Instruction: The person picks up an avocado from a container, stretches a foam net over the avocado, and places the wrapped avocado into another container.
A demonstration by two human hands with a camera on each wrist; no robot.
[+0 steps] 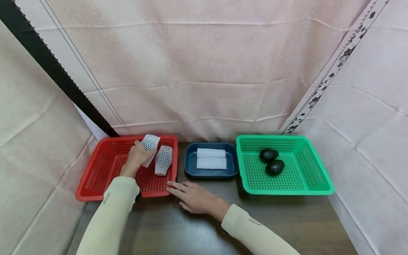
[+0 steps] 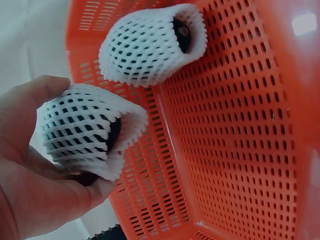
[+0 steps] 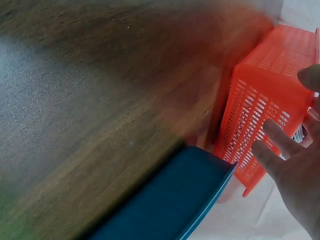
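Observation:
My left hand (image 1: 139,157) grips a dark avocado (image 2: 116,132) in a white foam net sleeve (image 2: 75,125), above the red basket (image 1: 153,184). The thumb lies on one side and the fingers curl round the other. Beside it in the basket lies another sleeved avocado (image 1: 163,160), its dark end (image 2: 182,36) showing in the left wrist view. My right hand (image 1: 194,197) is empty, its fingers extended and fingertips right at the front right corner of the red basket.
A dark blue tray (image 1: 189,170) stands between the baskets, with two flat white foam net sleeves (image 1: 211,158) in it. On the right, a green basket (image 1: 306,156) contains two bare dark avocados (image 1: 275,167). Pale cloth (image 1: 207,71) hangs behind the wooden table (image 1: 165,230).

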